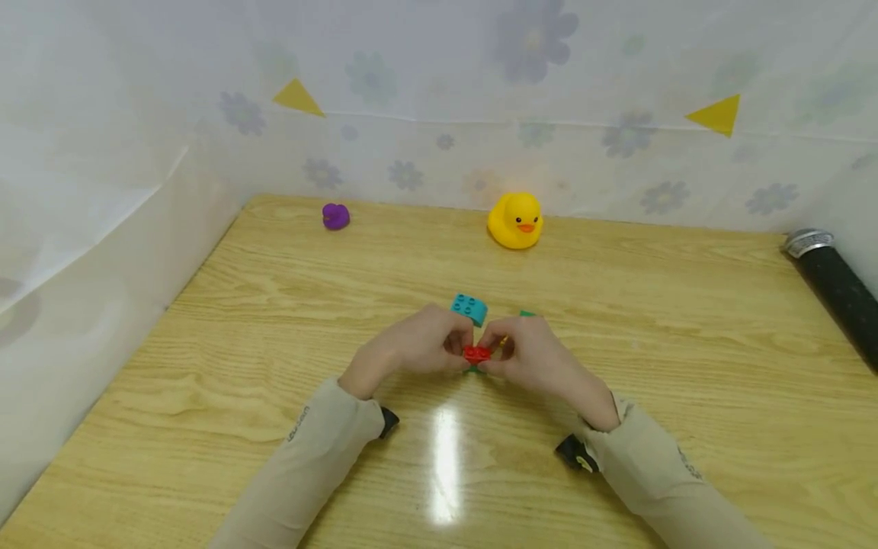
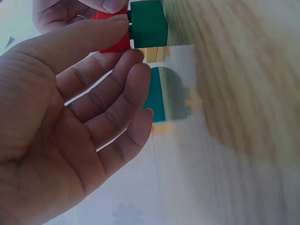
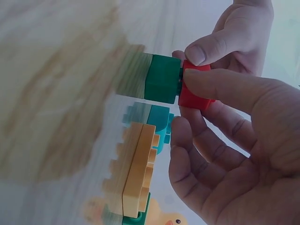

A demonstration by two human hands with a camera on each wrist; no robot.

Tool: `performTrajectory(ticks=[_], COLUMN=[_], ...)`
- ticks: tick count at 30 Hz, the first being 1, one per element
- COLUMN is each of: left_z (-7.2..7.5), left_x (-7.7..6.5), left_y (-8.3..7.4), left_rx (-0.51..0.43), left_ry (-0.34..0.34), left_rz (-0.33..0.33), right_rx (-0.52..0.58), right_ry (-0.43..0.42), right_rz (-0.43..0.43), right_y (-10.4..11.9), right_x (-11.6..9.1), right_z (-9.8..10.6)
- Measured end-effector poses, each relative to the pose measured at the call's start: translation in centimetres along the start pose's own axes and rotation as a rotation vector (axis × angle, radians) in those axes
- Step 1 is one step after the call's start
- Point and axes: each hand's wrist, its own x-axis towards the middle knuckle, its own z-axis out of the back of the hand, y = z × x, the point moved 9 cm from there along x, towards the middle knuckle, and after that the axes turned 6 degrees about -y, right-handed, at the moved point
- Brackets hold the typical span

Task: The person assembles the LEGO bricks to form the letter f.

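Note:
Both hands meet over the middle of the table at a red toy brick (image 1: 476, 354). My left hand (image 1: 424, 340) pinches its left side, while my right hand (image 1: 530, 352) pinches the right. Directly under it stands a green brick (image 3: 161, 78) on the tabletop. Its studs show in a narrow gap below the red brick (image 3: 194, 97) in the right wrist view. Just beyond the fingers lies a teal brick (image 1: 469, 308) with a curved side. A long yellow-orange brick (image 3: 138, 173) and another green piece (image 3: 141, 216) lie near my right hand, mostly hidden by it in the head view.
A yellow rubber duck (image 1: 516, 223) sits toward the table's back edge, with a small purple duck (image 1: 336, 216) to its left. At the far right lies a black microphone (image 1: 840, 286). A flower-patterned white curtain (image 1: 439, 91) stands behind the wooden table (image 1: 274, 282).

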Motion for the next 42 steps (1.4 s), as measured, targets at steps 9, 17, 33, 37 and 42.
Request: performTrajectory(ticks=[9,17,33,37,42], left_z=[-0.7,-0.8,-0.9,-1.0,-1.2], left_x=[0.3,0.4,0.6,0.5,0.4], left_y=[0.5,0.6,0.6,0.6,0.8], left_rx=[0.041,0.079,0.114,0.097,0.08], left_ry=[0.02,0.032,0.036,0.042,0.047], left_rz=[0.041,0.07,0.084,0.09,0.105], right_rx=[-0.042,-0.038,-0.043,-0.022,0.002], right_ry=[0.007,0.004,-0.015,0.006,0.009], right_rz=[-0.011,-0.017,-0.013,-0.056,-0.057], right_y=[0.1,0.3,0.4,0.0,-0.1], right_x=[0.1,0.2,0.2,-0.1,-0.2], right_z=[0.0,0.1,0.2,0.0,-0.1])
